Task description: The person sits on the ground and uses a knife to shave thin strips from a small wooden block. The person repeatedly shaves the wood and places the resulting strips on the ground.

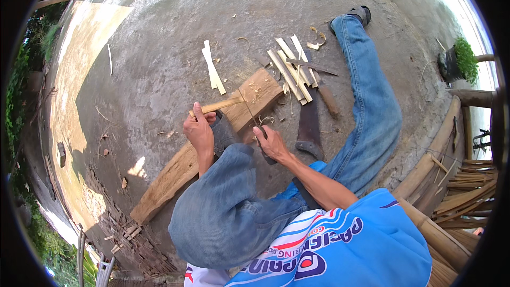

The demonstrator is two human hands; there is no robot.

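Note:
My left hand pinches one end of a pale bamboo strip, whose other end lies over a thick wooden beam. In my right hand is the handle of a knife. Its thin blade points away from me and crosses the strip near its far end, apparently touching it. Small shavings are scattered on the beam around the blade. The beam lies slantwise on the ground, partly hidden by my bent left leg and my shoe.
Several pale strips lie beyond the beam, with a dark blade across them. Nearby are a handsaw and a wooden-handled tool. Two strips lie farther left. A potted plant and bamboo poles stand right.

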